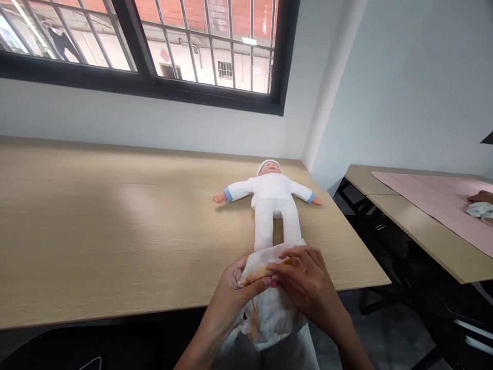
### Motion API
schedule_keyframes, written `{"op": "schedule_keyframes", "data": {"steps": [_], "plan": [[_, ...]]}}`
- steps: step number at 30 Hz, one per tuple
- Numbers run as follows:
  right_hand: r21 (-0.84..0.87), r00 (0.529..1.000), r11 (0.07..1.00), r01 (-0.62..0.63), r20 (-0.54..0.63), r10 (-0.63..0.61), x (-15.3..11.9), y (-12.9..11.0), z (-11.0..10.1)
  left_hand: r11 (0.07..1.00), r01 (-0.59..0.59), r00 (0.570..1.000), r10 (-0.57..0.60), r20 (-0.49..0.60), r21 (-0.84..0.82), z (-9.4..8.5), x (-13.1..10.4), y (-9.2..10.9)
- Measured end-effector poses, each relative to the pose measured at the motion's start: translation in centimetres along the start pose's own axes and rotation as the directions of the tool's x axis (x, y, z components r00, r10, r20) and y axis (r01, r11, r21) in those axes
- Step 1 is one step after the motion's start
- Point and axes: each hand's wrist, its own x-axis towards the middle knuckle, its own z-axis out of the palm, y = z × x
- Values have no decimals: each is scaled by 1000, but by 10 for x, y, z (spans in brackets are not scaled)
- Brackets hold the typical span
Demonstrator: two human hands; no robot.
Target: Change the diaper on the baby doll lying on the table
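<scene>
A white diaper point(271, 316) with orange and teal markings hangs over the front edge of the table, held up between my two hands. My left hand point(234, 288) grips its left side, thumb across the front. On the other side, my right hand point(308, 280) pinches the upper part near an orange patch. Just beyond the diaper a baby doll point(272, 190) lies on its back, in white clothes with blue cuffs and a white cap. Its arms are spread, its legs point toward me, and its feet are hidden behind the diaper.
The doll lies on a light wooden table point(115, 231) against a wall with a barred window point(208, 46). At the right, a second table point(419, 216) bears a pink cloth point(435, 200), where another person's hand point(481, 197) touches a white cloth point(479, 209).
</scene>
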Motion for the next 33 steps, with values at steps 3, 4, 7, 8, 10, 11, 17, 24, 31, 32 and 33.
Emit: {"op": "schedule_keyframes", "data": {"steps": [3, 4, 7, 8, 10, 11, 17, 24, 31, 32, 33], "plan": [[-26, 1000, 1000, -4, 28, 5, -1, 1, 2, 999, -25, 1000, 26, -17, 43, 0, -2, 2], [-27, 999, 1000, -7, 37, 8, -1, 1, 3, 998, -29, 999, 31, -20, 61, 0, -2, 3], [-19, 998, 1000, -16, 59, 17, -2, 0, 6, 991, -58, 997, 64, -42, 123, 3, -3, 8], [-13, 998, 1000, -22, 63, 23, -1, -1, 6, 987, -73, 995, 82, -55, 145, 4, -4, 9], [-1, 996, 999, -37, 85, 37, 1, -2, 6, 977, -98, 990, 115, -82, 189, 7, -5, 11], [3, 994, 999, -43, 99, 42, 2, -3, 5, 973, -105, 988, 126, -94, 206, 8, -6, 11], [-2, 982, 998, -63, 176, 63, 7, -7, 1, 973, -83, 989, 107, -104, 216, 11, -6, 8], [77, 971, 986, -145, 205, 127, 8, -7, 0, 970, -95, 994, 106, -39, 222, 11, -2, 11], [150, 952, 960, -235, 235, 196, 13, -9, -3, 965, -105, 993, 112, -19, 239, 12, 0, 11], [151, 954, 960, -235, 227, 198, 13, -8, -3, 966, -95, 995, 102, -15, 240, 12, 0, 11], [156, 955, 959, -238, 218, 201, 13, -8, -2, 966, -87, 996, 93, -13, 243, 11, -1, 11]]}}
